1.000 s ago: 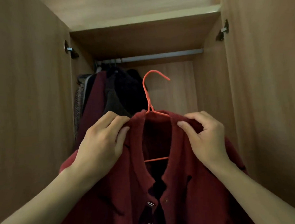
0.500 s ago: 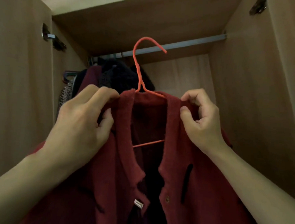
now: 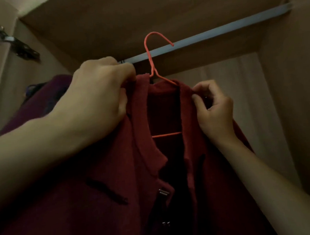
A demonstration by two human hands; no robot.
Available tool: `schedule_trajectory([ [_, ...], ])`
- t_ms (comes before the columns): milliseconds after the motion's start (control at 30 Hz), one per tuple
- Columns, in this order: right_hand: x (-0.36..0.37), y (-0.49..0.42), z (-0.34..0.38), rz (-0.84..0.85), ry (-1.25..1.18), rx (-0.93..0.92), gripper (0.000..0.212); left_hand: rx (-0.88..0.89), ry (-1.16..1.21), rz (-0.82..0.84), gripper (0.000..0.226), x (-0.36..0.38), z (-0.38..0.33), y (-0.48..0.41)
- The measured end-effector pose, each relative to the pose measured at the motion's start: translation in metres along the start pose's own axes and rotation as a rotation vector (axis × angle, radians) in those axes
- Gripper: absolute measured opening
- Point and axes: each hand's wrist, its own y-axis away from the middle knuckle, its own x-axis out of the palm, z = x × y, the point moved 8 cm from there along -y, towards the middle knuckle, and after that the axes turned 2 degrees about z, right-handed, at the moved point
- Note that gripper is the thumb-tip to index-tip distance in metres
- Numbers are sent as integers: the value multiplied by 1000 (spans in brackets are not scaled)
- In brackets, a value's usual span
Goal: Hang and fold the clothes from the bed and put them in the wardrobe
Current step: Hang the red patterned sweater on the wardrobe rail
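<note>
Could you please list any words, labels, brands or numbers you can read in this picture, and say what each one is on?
None: no readable text shows anywhere.
The red coat, the orange hanger and the rail bear no visible writing.
The coat's metal clasps are too small and dim to show any marking.

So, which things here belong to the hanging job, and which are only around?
Part of the job:
red coat
orange hanger inside it
left hand and right hand, both gripping the coat near its collar
wardrobe rail above

Only around:
dark purple garment at the left
door hinge
wardrobe side wall
</note>
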Motion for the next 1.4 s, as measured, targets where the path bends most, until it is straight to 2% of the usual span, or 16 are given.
schedule_trajectory([
  [333,56,-73,-127,-14,43,-44,15,-141,-140,4,21,109,35,-74],
  [533,87,-115,-151,-37,71,-83,8,-146,-175,-10,22,130,75,-97],
  [733,113,-152,-167,-50,78,-80,12,-175,-251,37,16,139,96,-131],
  [1000,141,-159,-209,-46,42,41,12,-231,-309,136,21,168,102,-154],
  [1133,160,-154,-235,27,61,168,14,-263,-362,242,22,191,105,-156],
  [1267,178,-114,-251,9,7,208,13,-204,-438,334,22,219,97,-132],
  [1333,183,-101,-248,-24,-2,202,10,-171,-491,321,23,219,98,-124],
  [1400,189,-95,-244,-9,-9,209,18,-123,-593,288,23,213,99,-122],
])
